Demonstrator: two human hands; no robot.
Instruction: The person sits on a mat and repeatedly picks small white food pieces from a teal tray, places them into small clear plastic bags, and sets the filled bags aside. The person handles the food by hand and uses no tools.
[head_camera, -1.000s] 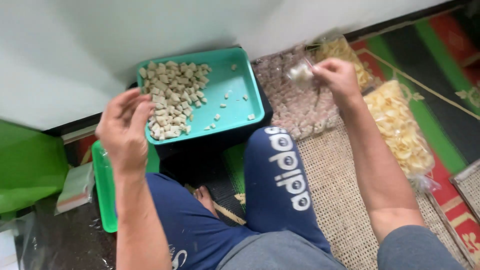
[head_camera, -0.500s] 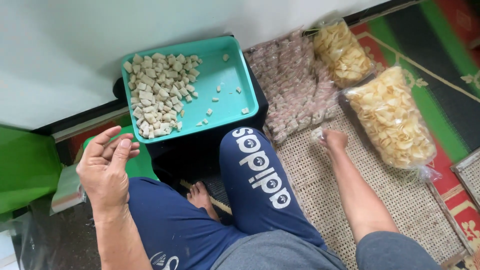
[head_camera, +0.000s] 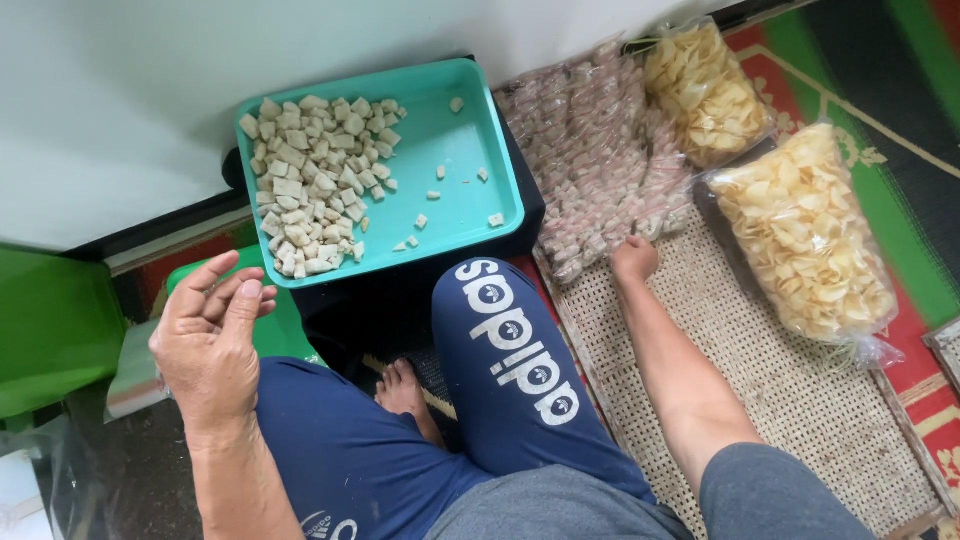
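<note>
A teal tray (head_camera: 470, 130) holds a heap of pale cube-shaped snack pieces (head_camera: 315, 180) on its left side and a few loose ones on the right. My left hand (head_camera: 212, 340) hovers below the tray's left corner, fingers loosely curled, nothing visibly in it. My right hand (head_camera: 634, 258) rests on the woven mat (head_camera: 790, 380) at the near edge of a pile of small clear packets (head_camera: 600, 140); whether it grips a packet is hidden.
Two big clear bags of yellowish crackers (head_camera: 805, 230) (head_camera: 703, 90) lie to the right on the mat. My blue-trousered knee (head_camera: 500, 350) and bare foot (head_camera: 403, 390) lie below the tray. A green container (head_camera: 50, 330) stands at the left, a white wall behind.
My right hand dropped from above the packet pile to the mat at its near edge. My left hand lowered away from the tray.
</note>
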